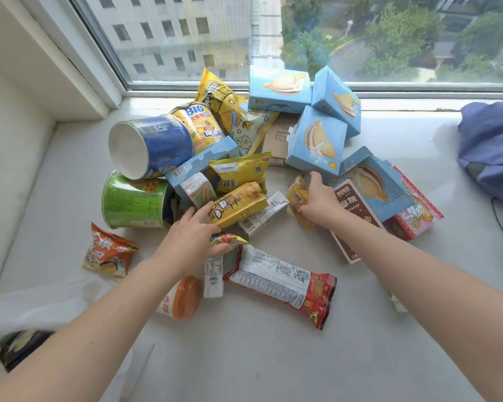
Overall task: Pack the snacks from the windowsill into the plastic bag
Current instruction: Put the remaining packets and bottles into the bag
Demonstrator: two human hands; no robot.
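Note:
A heap of snacks covers the pale windowsill [244, 352]: tubs, blue biscuit boxes [317, 140], yellow bags and small cartons. My left hand [192, 236] pinches a small yellow-green packet [230, 239] between thumb and fingers, its fingertips reaching the yellow snack bag [238, 206]. My right hand [320, 198] grips a small orange-yellow packet [298, 198] beside a brown box [352, 216]. The clear plastic bag [35, 309] lies at the lower left, with dark items inside it.
A red-and-white wrapped pack [282, 282] and an orange-lidded cup [183, 297] lie near my left forearm. An orange chip bag [108, 250] sits at left. A blue fabric bag [491, 149] rests at right. The window glass stands behind the heap.

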